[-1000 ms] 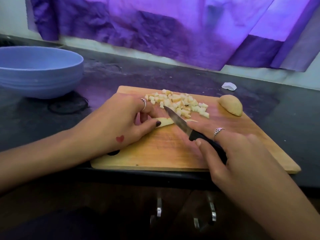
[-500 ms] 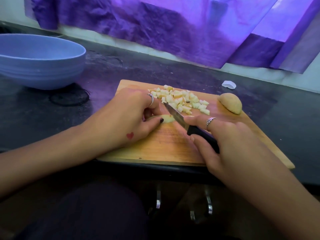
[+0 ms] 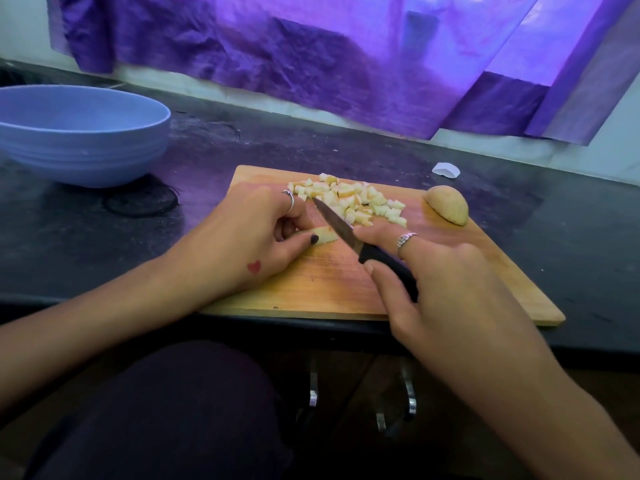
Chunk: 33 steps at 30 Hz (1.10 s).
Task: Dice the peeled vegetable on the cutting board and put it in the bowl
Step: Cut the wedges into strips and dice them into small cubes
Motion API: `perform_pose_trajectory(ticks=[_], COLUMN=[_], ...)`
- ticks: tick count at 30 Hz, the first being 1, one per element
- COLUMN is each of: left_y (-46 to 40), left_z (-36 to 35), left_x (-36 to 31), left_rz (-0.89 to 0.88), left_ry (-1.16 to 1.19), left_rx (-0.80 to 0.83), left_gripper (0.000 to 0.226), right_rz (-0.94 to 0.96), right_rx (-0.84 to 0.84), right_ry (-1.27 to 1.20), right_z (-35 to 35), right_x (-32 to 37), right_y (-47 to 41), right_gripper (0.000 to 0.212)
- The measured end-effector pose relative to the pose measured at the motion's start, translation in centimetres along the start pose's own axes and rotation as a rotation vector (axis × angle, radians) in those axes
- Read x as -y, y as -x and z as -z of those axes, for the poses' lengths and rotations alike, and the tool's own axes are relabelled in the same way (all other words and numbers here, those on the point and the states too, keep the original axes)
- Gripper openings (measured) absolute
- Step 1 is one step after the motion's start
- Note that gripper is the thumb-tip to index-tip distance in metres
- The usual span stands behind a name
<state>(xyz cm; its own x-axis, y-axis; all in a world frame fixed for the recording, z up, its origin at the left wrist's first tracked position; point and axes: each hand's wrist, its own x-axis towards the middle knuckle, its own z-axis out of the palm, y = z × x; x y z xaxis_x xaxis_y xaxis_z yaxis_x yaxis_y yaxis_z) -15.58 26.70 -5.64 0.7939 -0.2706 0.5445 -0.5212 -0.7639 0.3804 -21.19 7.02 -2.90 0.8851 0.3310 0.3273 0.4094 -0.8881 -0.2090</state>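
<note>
On the wooden cutting board (image 3: 339, 282) my left hand (image 3: 252, 237) pinches a thin pale vegetable piece (image 3: 325, 235) between thumb and curled fingers. My right hand (image 3: 446, 282) grips the black-handled knife (image 3: 349, 233), index finger laid along the blade's back; the blade slants beside the piece, its tip pointing far-left. A heap of pale diced cubes (image 3: 356, 200) lies just behind the blade. An uncut peeled half (image 3: 448, 204) rests dome-up at the board's far right. The blue bowl (image 3: 83, 133) stands on the counter at far left.
The board lies on a dark counter (image 3: 571, 230) near its front edge. A small white scrap (image 3: 446, 169) sits behind the board. Purple sheeting (image 3: 311, 57) hangs on the wall. Cabinet handles (image 3: 408, 393) show below the counter.
The knife has shifted left along the piece, so less of the piece shows beyond my left thumb. The view has tilted down and right.
</note>
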Motion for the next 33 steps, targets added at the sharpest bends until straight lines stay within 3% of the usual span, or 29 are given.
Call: perform_pose_trajectory(ticks=[9, 15, 19, 24, 28, 33], left_y=[-0.1, -0.2, -0.2, -0.1, 0.1, 0.3], left_z=[-0.2, 0.0, 0.1, 0.1, 0.2, 0.3], left_x=[0.1, 0.0, -0.3, -0.5, -0.5, -0.4], left_rz=[-0.007, -0.028, -0.026, -0.031, -0.018, 0.03], left_ry=[-0.003, -0.04, -0.047, -0.077, -0.026, -0.015], left_rx=[0.013, 0.039, 0.035, 0.025, 0.02, 0.012], left_gripper=[0.032, 0.009, 0.02, 0.019, 0.024, 0.012], right_rz=[-0.007, -0.006, 0.017, 0.027, 0.034, 0.02], right_rx=[0.019, 0.091, 0.129, 0.179, 0.078, 0.007], right_ry=[0.017, 0.007, 0.083, 0.103, 0.096, -0.037], right_z=[-0.6, -0.2, 0.0, 0.5, 0.8, -0.9], right_x=[0.3, -0.2, 0.1, -0.4, -0.9, -0.3], right_y=[-1.0, -2.5, -2.2, -1.1, -0.2, 0.0], right_gripper=[0.039, 0.035, 0.037, 0.041, 0.039, 0.041])
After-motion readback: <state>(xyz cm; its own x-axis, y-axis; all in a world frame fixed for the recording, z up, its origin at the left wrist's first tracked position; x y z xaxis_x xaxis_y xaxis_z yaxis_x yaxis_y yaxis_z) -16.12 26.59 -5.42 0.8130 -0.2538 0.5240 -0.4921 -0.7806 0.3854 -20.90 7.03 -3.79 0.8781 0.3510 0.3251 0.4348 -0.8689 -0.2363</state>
